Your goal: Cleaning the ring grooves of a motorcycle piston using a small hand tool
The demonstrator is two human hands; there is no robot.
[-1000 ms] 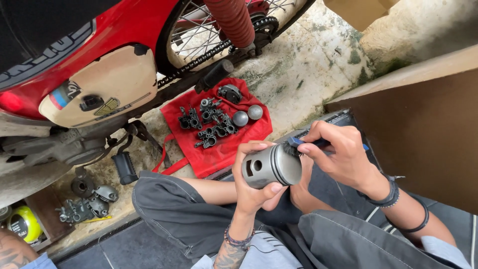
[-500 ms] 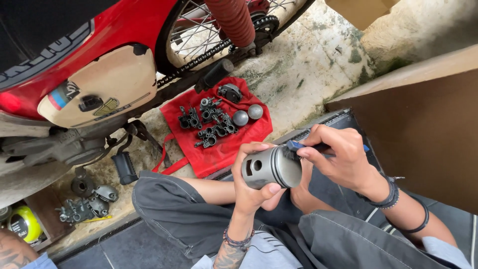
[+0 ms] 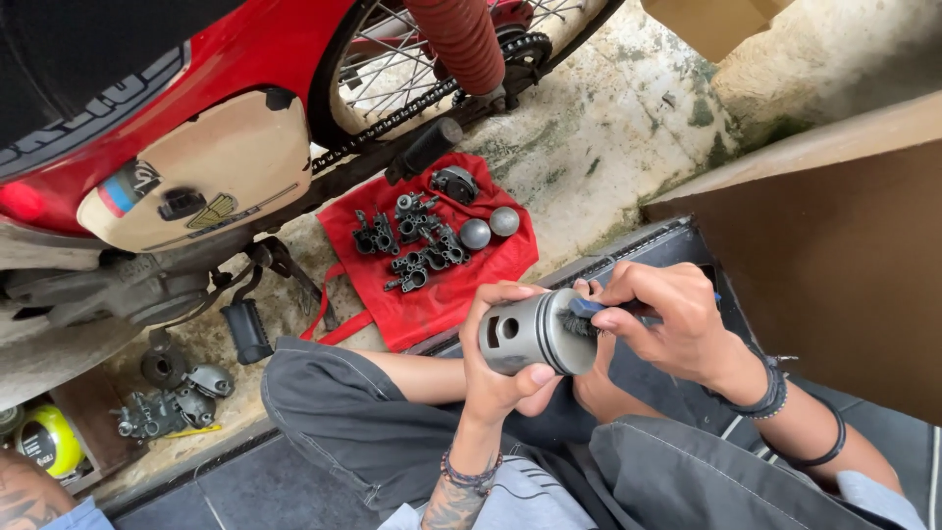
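A seated person's left hand point(image 3: 500, 378) grips a grey metal piston point(image 3: 535, 334) at frame centre while the right hand point(image 3: 677, 319), at 3 o'clock of it, pinches a small brush point(image 3: 581, 316) against its crown; a red cloth point(image 3: 432, 260) of parts lies at 11 o'clock.

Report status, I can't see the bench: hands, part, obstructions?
Left hand grips grey metal piston. Right hand presses small blue-handled brush to its crown. Nothing between hands and piston.
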